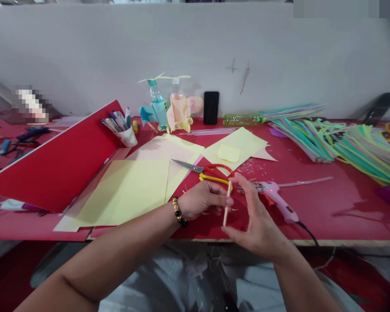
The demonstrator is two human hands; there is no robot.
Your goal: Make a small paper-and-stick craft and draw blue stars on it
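Observation:
A short, pale wooden stick [226, 215] stands nearly upright between my hands, just above the table's front part. My left hand [199, 200], with a bead bracelet at the wrist, pinches it around the middle between thumb and fingers. The thumb and forefinger of my right hand [261, 216] span its length, one at each end. Just behind the hands lie scissors [190, 166] with one red and one yellow handle, blades pointing left. To the right of my right hand rests a pink hot glue gun [281, 201] with a small red light and a glue stick in it.
Pale yellow paper sheets [123, 190] lie left. A red board [67, 156] leans beside a pen cup [128, 138]. Two decorated bottle models [158, 106], a phone [211, 107] and a green bottle [242, 120] stand or lie behind. Coloured strips [302, 138] are piled right.

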